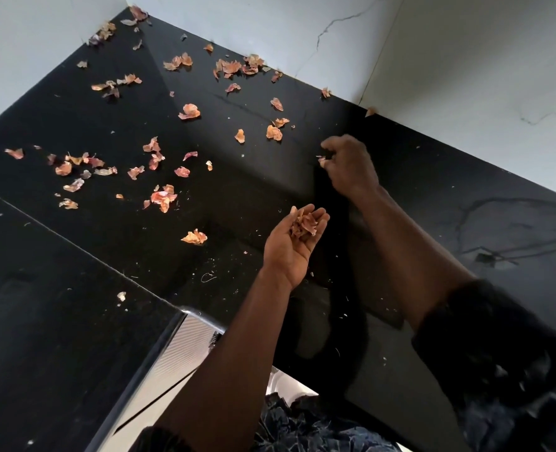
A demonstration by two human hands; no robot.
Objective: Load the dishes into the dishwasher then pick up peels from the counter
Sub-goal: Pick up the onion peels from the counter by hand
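Papery orange peels [189, 111], gathered piece by piece off the black surface [254, 190].

From where I steer, the heap of peels [303, 224] lies in my left hand [288, 252], palm up, its grip half curled round the heap like a bowl so nothing slides off; I hold it low and just beside the picking hand so each transfer is short. My right hand [351, 166] hangs above the surface near the white wall [465, 60], its grip narrowed to a fingertip pinch on a single peel [322, 161], since these flakes look too thin for a fuller hold. Most peels lie scattered to the left and toward the far corner, well apart from both hands, so I judge the pickup barely begun.
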